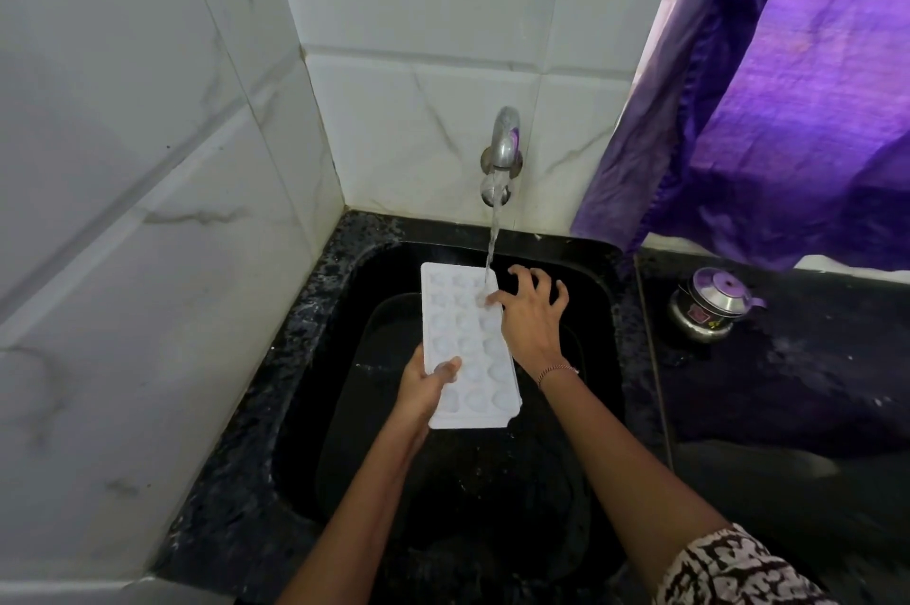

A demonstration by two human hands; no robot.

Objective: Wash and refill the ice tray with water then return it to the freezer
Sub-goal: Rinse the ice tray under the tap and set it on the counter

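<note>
– Water [494,240] runs from the tap [503,146] on the tiled wall [147,161], and we see it land on the far right corner of the ice tray [468,343].

– Where do we place the tray itself?

– Over the black sink [598,309], clear of its bottom, with the long side running away from us and the far end under the stream. It is white, with three columns of rounded hollows.

– And our hands?

– Our left hand [426,388] grips the near left edge, thumb on top and the fingers curled underneath. Our right hand [534,314] has its fingers spread and bent (rather like a claw), and one fingertip touches a hollow just where the water falls. It holds nothing. A thin bracelet [556,370] sits on that wrist, and a patterned sleeve [738,570] shows at the lower right.

– What else do we see around the sink?

– A dark, speckled desk [788,383] surrounds it. To the right, well apart from the tray, stands a small steel pot [709,304] with a purple lid. Above it hangs a purple curtain [788,112].
</note>
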